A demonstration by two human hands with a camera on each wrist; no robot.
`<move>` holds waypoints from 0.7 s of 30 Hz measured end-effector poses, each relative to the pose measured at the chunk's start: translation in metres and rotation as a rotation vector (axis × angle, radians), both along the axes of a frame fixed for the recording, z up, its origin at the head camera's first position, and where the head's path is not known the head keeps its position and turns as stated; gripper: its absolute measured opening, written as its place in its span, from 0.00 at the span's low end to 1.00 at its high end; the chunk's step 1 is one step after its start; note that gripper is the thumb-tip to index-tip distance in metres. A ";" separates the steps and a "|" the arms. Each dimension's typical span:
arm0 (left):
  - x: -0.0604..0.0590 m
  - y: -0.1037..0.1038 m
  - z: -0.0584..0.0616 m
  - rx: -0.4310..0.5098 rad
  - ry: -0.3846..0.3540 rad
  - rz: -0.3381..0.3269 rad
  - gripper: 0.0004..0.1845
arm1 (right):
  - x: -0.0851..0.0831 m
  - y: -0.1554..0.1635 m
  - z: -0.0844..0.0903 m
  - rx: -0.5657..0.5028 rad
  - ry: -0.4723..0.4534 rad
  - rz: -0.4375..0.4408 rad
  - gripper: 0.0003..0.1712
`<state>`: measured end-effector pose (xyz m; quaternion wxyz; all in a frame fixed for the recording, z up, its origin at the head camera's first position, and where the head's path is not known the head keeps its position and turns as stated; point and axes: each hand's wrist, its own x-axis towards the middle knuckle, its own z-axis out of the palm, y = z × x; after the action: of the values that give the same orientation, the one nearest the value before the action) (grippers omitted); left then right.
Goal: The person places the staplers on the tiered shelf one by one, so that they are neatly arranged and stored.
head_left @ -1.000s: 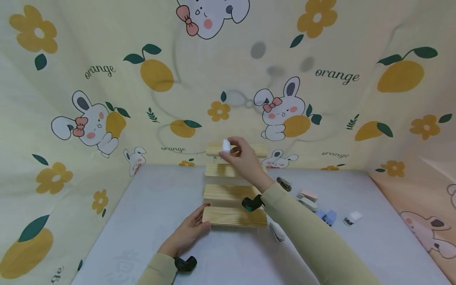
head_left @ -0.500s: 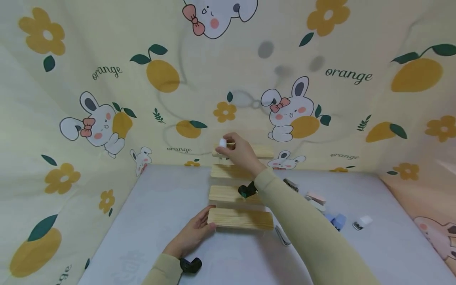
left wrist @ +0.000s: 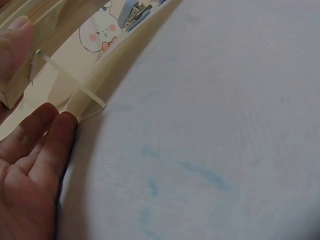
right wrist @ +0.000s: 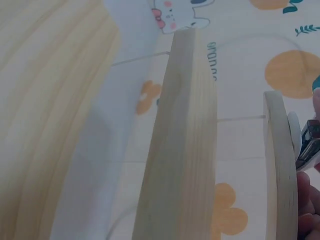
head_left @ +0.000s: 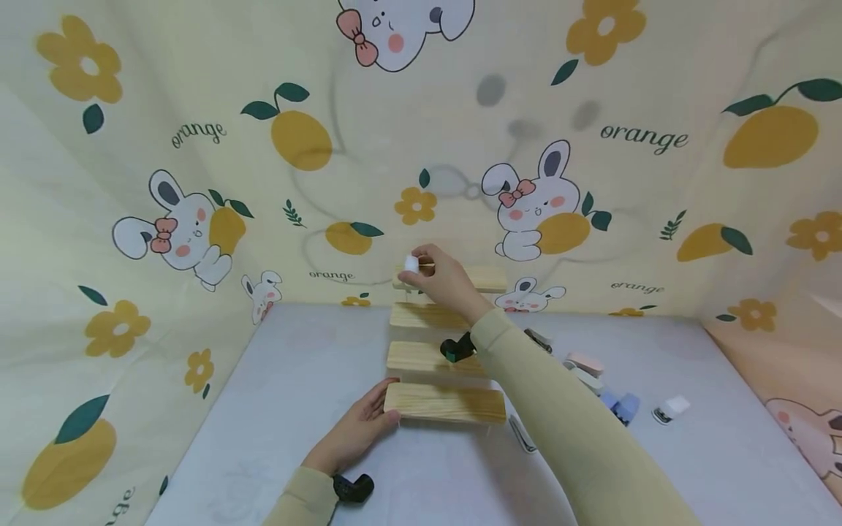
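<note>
A four-step wooden display rack (head_left: 437, 403) with thin clear supports stands in the middle of the table. At the left end of its lowest step, my left hand (head_left: 358, 429) grips the board, thumb in front; in the left wrist view its fingers (left wrist: 57, 137) lie beside a clear support. My right hand (head_left: 444, 281) reaches over the rack and pinches a small white stapler (head_left: 411, 264) at the left part of the top step. The right wrist view shows the stapler's metal mechanism (right wrist: 309, 140) and its white base right against the top board (right wrist: 281, 165).
Right of the rack lie a dark stapler (head_left: 539, 340), a pink stapler (head_left: 585, 363), a whitish stapler (head_left: 588, 380), a blue stapler (head_left: 621, 407) and a small white stapler (head_left: 671, 410). A slim white stapler (head_left: 522, 435) lies beside the lowest step. Patterned cloth (head_left: 421, 131) hangs behind.
My right hand has brought the white stapler left and down to the top step, then stays there. The left hand keeps its grip on the rack. The head view has shifted slightly.
</note>
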<state>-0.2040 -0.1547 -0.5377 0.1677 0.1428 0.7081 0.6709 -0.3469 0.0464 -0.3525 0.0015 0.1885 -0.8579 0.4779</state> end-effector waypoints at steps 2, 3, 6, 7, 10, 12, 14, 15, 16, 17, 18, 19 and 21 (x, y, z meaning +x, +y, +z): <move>0.000 0.001 0.000 0.000 0.006 -0.002 0.34 | 0.002 0.001 0.001 -0.020 -0.013 0.006 0.35; 0.000 0.001 0.000 0.000 0.007 -0.002 0.35 | 0.002 0.002 0.001 -0.031 -0.020 0.010 0.37; 0.001 0.001 0.001 -0.006 0.010 0.005 0.35 | 0.006 0.006 0.003 -0.036 -0.021 0.010 0.41; 0.001 0.001 0.001 -0.011 0.009 0.010 0.35 | 0.007 0.008 0.003 -0.025 -0.013 0.008 0.41; 0.001 0.000 0.001 -0.026 0.002 0.022 0.35 | 0.012 0.017 0.002 0.024 0.031 -0.010 0.40; 0.001 0.000 0.001 -0.041 -0.001 0.029 0.36 | 0.019 0.024 0.002 0.048 0.060 -0.025 0.38; 0.001 -0.001 0.000 -0.049 -0.003 0.029 0.37 | 0.027 0.034 0.001 0.057 0.081 -0.028 0.37; 0.001 -0.001 0.000 -0.050 -0.003 0.028 0.37 | 0.031 0.039 0.001 0.065 0.090 -0.032 0.36; 0.001 -0.001 0.000 -0.050 -0.001 0.027 0.37 | 0.036 0.044 0.000 0.069 0.093 -0.031 0.35; 0.000 -0.001 0.000 -0.048 -0.002 0.027 0.37 | 0.041 0.050 -0.001 0.064 0.088 -0.024 0.35; 0.000 -0.001 -0.001 -0.043 -0.004 0.027 0.37 | 0.045 0.056 -0.003 0.068 0.084 -0.016 0.35; 0.001 0.000 -0.001 -0.037 -0.009 0.027 0.37 | 0.050 0.063 -0.006 0.073 0.081 -0.009 0.35; 0.001 0.001 -0.002 -0.026 -0.022 0.026 0.36 | 0.061 0.076 -0.011 0.076 0.064 -0.003 0.36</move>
<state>-0.2030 -0.1539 -0.5394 0.1689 0.1239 0.7167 0.6651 -0.2854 0.1228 -0.3631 0.0226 0.2025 -0.8752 0.4388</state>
